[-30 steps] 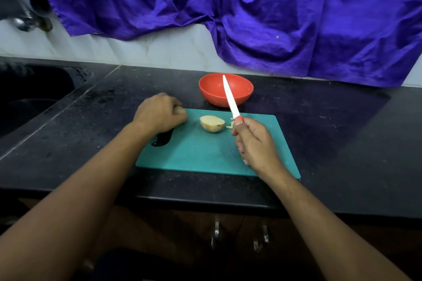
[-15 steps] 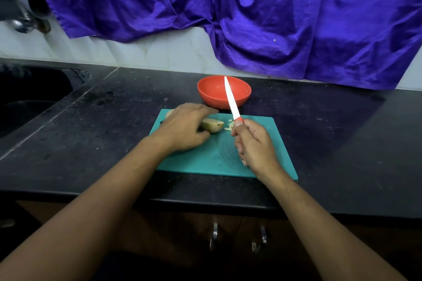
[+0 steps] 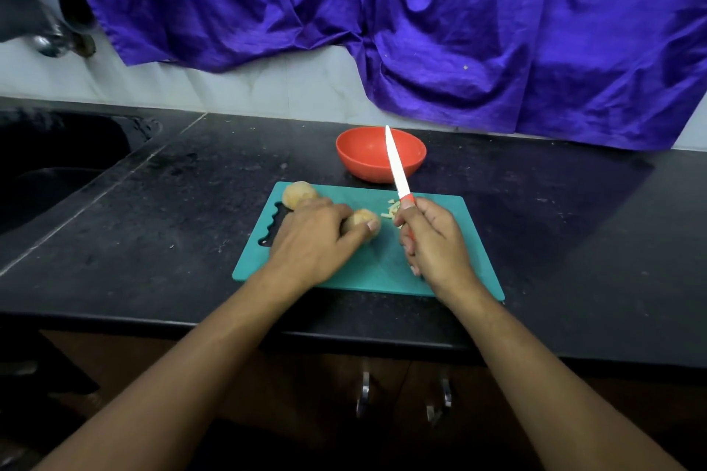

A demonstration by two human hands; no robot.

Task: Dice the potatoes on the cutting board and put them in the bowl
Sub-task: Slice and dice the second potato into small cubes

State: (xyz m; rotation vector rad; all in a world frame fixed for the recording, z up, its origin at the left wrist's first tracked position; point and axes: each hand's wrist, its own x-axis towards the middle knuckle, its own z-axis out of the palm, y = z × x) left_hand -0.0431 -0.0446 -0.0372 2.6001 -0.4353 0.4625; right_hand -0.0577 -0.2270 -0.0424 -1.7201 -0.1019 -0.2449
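Black stone table (image 3: 574, 241), speckled, w/ dark sink (image 3: 57, 164) sunk in at far left. Pale tiled wall (image 3: 267, 88) behind, mostly covered by crumpled purple cloth (image 3: 421, 31). Brown cabinet doors (image 3: 382, 394) w/ metal handles below. Light dim.

Both forearms bare, reaching forward and converging toward centre. I read the left hand (image 3: 311, 241) as palm down, fingers curled over a potato half (image 3: 361, 224), fingertips pressing on its top. Right hand (image 3: 436, 241) is closed in a fist around a knife (image 3: 398, 168) handle, thumb up near the blade base, blade angled up and away. Hands near each other, not touching.
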